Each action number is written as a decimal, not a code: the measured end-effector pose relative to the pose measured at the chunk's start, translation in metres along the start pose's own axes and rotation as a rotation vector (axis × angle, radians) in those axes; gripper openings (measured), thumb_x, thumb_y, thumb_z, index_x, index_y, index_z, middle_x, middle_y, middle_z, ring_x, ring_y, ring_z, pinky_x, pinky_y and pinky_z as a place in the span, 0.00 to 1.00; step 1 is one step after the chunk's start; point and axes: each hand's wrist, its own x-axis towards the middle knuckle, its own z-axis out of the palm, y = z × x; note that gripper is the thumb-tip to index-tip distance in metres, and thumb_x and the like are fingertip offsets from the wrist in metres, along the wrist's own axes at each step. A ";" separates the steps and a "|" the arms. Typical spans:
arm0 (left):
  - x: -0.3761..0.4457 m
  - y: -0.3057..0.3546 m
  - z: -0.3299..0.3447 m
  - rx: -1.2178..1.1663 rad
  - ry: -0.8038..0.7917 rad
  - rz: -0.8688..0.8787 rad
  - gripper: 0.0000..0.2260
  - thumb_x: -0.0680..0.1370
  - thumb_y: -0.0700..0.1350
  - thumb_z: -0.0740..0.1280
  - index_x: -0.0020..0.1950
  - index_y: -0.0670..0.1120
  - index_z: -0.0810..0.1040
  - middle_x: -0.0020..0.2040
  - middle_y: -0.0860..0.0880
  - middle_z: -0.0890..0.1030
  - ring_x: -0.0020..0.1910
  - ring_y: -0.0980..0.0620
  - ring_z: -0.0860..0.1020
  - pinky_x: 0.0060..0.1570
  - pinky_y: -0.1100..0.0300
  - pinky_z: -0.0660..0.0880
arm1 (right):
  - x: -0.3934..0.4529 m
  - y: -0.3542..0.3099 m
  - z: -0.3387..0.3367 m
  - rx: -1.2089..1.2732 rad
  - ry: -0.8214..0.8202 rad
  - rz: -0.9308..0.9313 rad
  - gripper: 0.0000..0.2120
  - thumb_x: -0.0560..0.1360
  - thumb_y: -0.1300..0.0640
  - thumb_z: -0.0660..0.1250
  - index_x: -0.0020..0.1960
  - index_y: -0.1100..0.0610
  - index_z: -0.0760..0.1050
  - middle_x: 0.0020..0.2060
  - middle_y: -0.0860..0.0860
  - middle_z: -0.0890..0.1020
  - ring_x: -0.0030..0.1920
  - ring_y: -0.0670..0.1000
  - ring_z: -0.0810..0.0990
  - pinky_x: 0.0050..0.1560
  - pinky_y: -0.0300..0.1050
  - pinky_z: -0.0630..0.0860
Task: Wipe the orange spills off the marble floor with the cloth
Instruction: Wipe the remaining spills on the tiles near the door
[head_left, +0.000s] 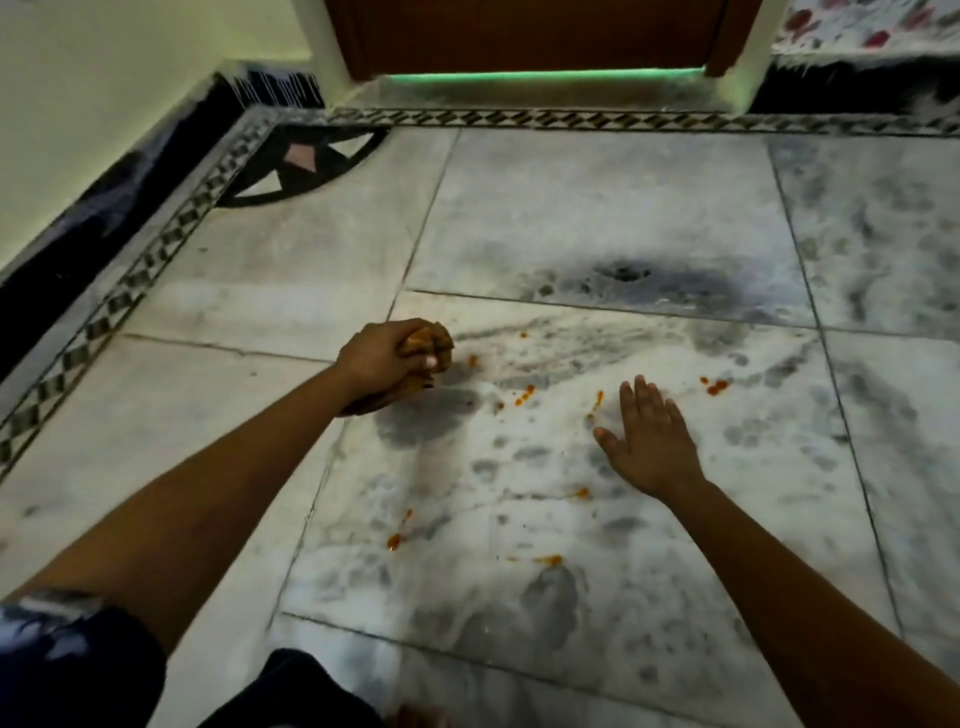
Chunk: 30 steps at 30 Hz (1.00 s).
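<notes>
My left hand (382, 358) grips a bunched brown-orange cloth (428, 343) just above the marble floor (597, 208), left of the spills. My right hand (649, 441) lies flat with straight, spread fingers on the floor among the stains. Orange spills dot the grey-veined tile: small drops by the cloth (472, 359), a streak (524, 394) in the middle, a smear (598, 400) beside my right fingertips, a blot (717, 386) to the right, and several more nearer me (395, 540) (549, 559) (579, 492).
A patterned black-and-white border strip (130, 291) runs along the left and far sides. A wooden door (519, 36) stands at the far end above a step. A wall with dark skirting (78, 218) closes the left. My knee (291, 691) is at the bottom.
</notes>
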 end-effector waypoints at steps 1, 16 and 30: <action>-0.005 -0.007 0.011 -0.031 0.057 -0.027 0.14 0.75 0.46 0.69 0.60 0.53 0.77 0.57 0.48 0.81 0.56 0.46 0.77 0.50 0.60 0.70 | -0.002 0.000 0.003 -0.009 0.010 0.008 0.36 0.77 0.38 0.41 0.76 0.60 0.39 0.76 0.58 0.40 0.76 0.54 0.40 0.73 0.48 0.39; 0.040 -0.062 0.100 0.345 0.199 -0.064 0.29 0.76 0.63 0.51 0.76 0.56 0.55 0.76 0.48 0.59 0.75 0.47 0.56 0.70 0.43 0.47 | 0.014 0.002 0.045 0.181 0.167 0.111 0.46 0.69 0.30 0.34 0.76 0.62 0.46 0.76 0.58 0.48 0.76 0.56 0.47 0.73 0.47 0.41; 0.160 -0.004 0.100 0.379 -0.004 -0.050 0.28 0.80 0.61 0.49 0.77 0.54 0.48 0.78 0.52 0.47 0.77 0.47 0.45 0.71 0.41 0.40 | 0.018 0.007 0.050 0.153 0.155 0.088 0.50 0.67 0.27 0.25 0.76 0.61 0.44 0.74 0.54 0.41 0.73 0.49 0.39 0.70 0.43 0.33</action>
